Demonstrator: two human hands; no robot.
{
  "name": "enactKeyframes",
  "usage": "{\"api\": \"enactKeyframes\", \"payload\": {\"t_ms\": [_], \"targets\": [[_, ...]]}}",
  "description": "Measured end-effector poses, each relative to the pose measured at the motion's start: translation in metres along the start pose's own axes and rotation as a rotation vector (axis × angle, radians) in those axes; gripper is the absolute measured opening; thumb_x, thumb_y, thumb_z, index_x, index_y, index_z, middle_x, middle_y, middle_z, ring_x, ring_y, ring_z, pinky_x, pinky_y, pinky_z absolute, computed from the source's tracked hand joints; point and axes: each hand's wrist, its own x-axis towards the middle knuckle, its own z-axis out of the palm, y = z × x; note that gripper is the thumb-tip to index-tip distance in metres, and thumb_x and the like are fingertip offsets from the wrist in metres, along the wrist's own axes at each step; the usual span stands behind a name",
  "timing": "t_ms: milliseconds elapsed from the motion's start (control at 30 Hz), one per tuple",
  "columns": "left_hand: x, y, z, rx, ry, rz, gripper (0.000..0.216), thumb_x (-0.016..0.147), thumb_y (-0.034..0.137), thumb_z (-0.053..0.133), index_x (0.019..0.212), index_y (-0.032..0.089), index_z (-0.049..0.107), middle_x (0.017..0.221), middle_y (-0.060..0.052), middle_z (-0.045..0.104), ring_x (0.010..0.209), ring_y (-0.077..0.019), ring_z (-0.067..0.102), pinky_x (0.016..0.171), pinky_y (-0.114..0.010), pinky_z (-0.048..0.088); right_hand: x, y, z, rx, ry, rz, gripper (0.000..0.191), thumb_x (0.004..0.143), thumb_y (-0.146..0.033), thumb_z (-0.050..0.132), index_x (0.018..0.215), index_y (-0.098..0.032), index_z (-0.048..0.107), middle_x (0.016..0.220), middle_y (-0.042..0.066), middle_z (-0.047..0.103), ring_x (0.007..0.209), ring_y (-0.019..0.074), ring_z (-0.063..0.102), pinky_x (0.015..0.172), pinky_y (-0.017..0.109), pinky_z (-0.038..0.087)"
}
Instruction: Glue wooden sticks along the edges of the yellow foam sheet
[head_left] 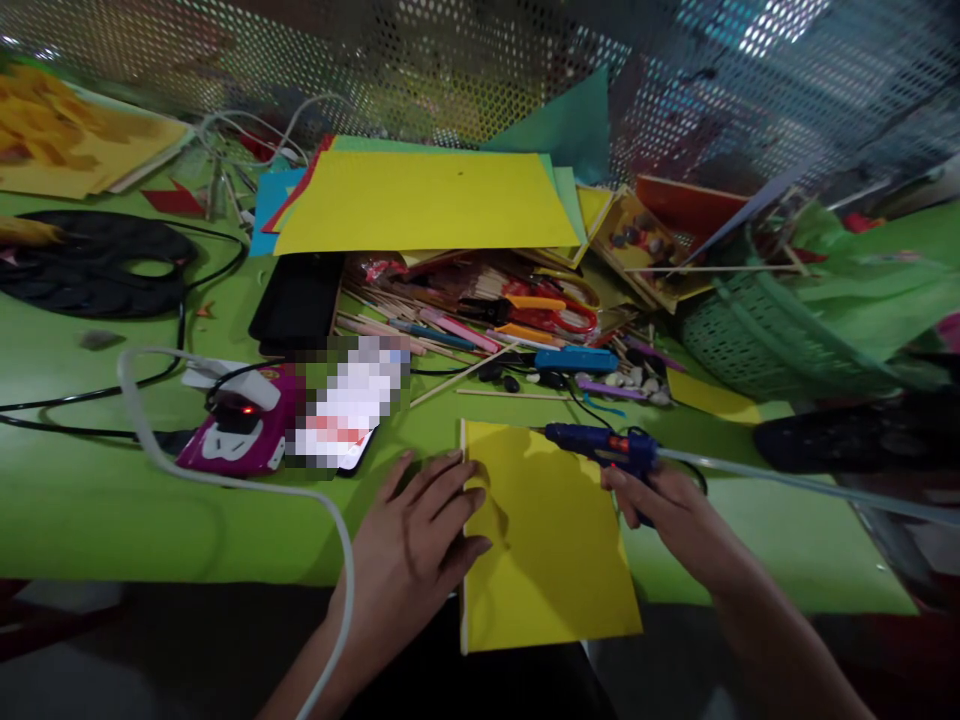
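My right hand (667,505) is closed round the handle of a blue hot glue gun (604,446), its nozzle pointing left over the top of a yellow sheet (551,560). A long translucent glue stick (757,475) juts out of the gun's back. At the sheet's left edge lies my left hand (420,525), fingers stretched and apart, the tips touching the edge. A thin pale stick (463,625) runs along that same edge, partly hidden by the fingers. The sheet's lower end hangs past the front of the green table (247,540).
Left of my hands lie a phone (351,405) and a magenta power strip (240,440), with a white cable (341,530) crossing my left forearm. Behind are scissors (540,312), thin sticks, stacked coloured sheets (435,205) and a green basket (765,330).
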Motion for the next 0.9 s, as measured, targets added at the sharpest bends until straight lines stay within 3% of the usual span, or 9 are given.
{"api": "enactKeyframes", "payload": {"t_ms": [467,900], "targets": [[0.001,-0.001,0.001,-0.008,0.018,0.012,0.024,0.091,0.027,0.060,0.114,0.026,0.063,0.135,-0.003,0.063,0.129,-0.0273,0.054,0.111,-0.057,0.034,-0.006,0.017,-0.013,0.041,0.052,0.036,0.058,0.084,-0.070,0.050,0.053,-0.021,0.053,0.048,0.001,0.051,0.051,0.0154,0.049,0.052,0.030,0.038],[-0.001,-0.002,0.001,0.008,0.012,0.013,0.026,0.091,0.027,0.061,0.116,0.026,0.063,0.135,-0.004,0.063,0.129,-0.0273,0.054,0.112,-0.058,0.034,-0.006,0.016,-0.011,0.018,0.069,0.016,0.053,0.087,-0.063,0.051,0.054,-0.021,0.053,0.052,0.001,0.052,0.054,0.0158,0.050,0.052,0.029,0.037]]}}
